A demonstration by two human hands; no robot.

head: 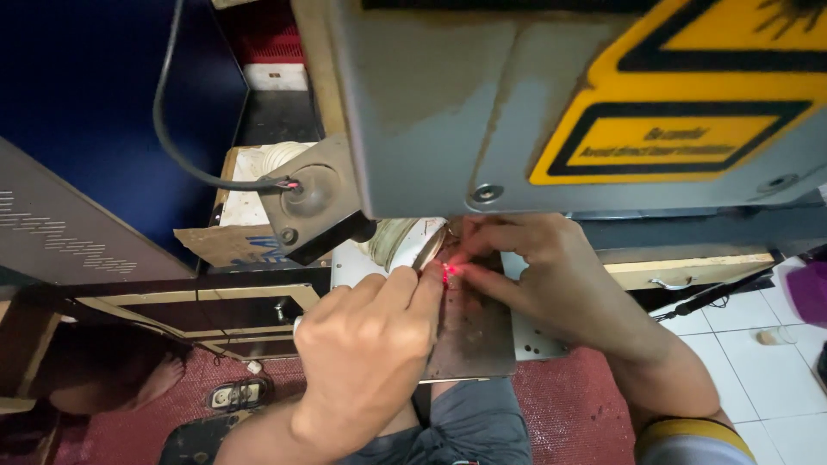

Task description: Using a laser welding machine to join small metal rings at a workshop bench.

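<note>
Both hands are pinching a tiny red-lit workpiece (448, 273) on the dark scorched metal plate (469, 336), under the grey machine head (482, 103). Left hand (366, 353) at 7 o'clock, right hand (534, 275) at 3 o'clock, fingertips closed on it. Positioning step, I'd judge; next move needs fine alignment w/ the red dot.

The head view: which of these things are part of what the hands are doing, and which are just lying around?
In use: left hand, right hand, small red-lit piece pinched between them, metal plate, grey machine head.

Lying about: power strip, cardboard, purple cloth.
</note>
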